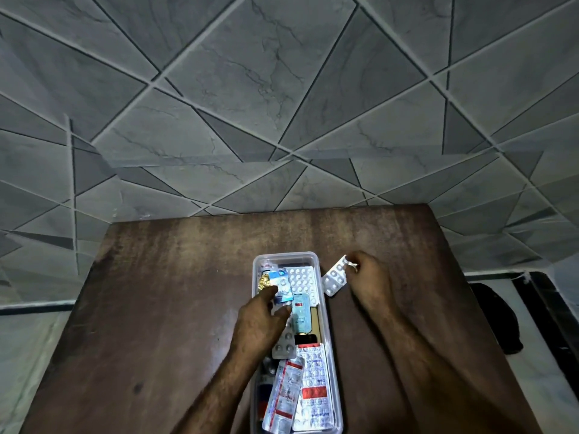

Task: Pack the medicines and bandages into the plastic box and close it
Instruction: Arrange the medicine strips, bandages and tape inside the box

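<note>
Since the right hand (365, 270) only pinches that blister strip (334, 278) by a corner beside the plastic box (326, 311), it could slip; left hand (261, 317) pinches a blue sachet (283, 285).

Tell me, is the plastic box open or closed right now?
Open: plastic box has no lid on, and its medicine strips lie exposed.

Desk (163, 308): dark brown wood-grain top, worn and streaky, paler patches toward the far edge. Far edge runs close against a grey tiled wall.

Directly on it: one clear plastic box (329, 339), long and narrow, lying lengthwise away from the viewer, lid off, set right of centre. It holds pill strips and small packets, piled and overlapping.

Rest of the desk surface shows only bare wood.
</note>
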Demonstrator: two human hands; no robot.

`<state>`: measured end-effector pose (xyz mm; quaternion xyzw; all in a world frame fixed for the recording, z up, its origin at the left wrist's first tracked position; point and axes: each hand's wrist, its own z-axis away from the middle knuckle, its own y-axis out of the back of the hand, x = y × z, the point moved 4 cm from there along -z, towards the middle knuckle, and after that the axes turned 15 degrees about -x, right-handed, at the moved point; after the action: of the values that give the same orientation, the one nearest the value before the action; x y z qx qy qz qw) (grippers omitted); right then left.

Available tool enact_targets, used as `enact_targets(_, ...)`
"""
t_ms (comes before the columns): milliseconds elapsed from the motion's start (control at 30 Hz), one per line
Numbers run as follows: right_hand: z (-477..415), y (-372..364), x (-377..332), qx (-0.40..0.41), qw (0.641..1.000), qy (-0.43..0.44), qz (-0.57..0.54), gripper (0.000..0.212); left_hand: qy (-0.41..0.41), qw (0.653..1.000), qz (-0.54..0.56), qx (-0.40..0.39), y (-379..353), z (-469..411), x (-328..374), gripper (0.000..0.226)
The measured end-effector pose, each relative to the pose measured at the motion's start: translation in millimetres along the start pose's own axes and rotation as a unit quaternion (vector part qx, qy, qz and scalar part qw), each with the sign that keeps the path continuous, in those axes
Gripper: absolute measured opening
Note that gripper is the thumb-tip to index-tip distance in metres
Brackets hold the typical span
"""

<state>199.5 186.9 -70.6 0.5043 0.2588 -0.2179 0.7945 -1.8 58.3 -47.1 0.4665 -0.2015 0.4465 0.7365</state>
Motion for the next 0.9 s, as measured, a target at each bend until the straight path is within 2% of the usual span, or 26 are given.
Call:
enact_targets(100,-20,-3,28,-0.045,0.995,-0.043,0.076,0.011,0.001,1.000,-0.006,-0.005,-4,0,-1,0.046)
enact_targets(167,-28,-5,33,-0.069,0.989,-0.059,0.113,0.023,0.000,1.000,-0.015,-0.007,-7,1,-1,0.045)
enact_targets(300,-35,-13,31,-0.091,0.976,-0.070,0.186,0.060,-0.002,1.000,-0.027,-0.005,-9,3,-1,0.044)
enact_targets(433,-36,-18,27,-0.088,0.978,-0.061,0.178,0.067,-0.009,1.000,-0.024,0.005,-8,7,-3,0.043)
enact_targets(567,-34,-17,25,-0.067,0.985,-0.046,0.151,0.052,-0.010,1.000,-0.017,0.009,-7,10,-7,0.042)
enact_targets(700,-25,-8,21,-0.024,0.999,-0.030,0.039,0.028,-0.008,1.000,-0.004,0.004,-8,12,-10,0.043)
enact_targets(900,9,12,-4,0.054,0.998,0.019,-0.009,0.013,-0.008,1.000,-0.009,-0.009,-12,21,-13,0.045)
